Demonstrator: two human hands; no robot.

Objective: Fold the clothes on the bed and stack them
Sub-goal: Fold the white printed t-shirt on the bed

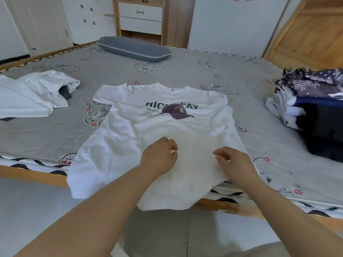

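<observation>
My left hand (159, 156) rests on the lower middle of the white cotton T-shirt with green lettering and a purple cap print (148, 138), fingers curled with the tips drawn together; whether they pinch any cloth I cannot tell. My right hand (234, 164) sits just to the right of it, also on the shirt, fingers loosely bent and slightly apart, and I cannot tell if it has a grip on the fabric either. The two hands are near each other but not touching.

The shirt lies flat and face up on the near part of the grey flower-patterned bed sheet (185, 71). Its long axis runs near to far: the neckline points to the far side, the hem points toward me and hangs over the near wooden edge of the bed (219, 204). One short sleeve spreads out to the left, the other to the right.

Well apart to the left on the sheet lies a crumpled heap of white garments (33, 93), unfolded. To the right, near the bed's right side, stands a stack of folded clothes in dark blue, white and a spotted print (313, 101).

At the far side of the bed a long grey bolster pillow (133, 49) lies crosswise, with a white and wood drawer unit (141, 17) behind it.
</observation>
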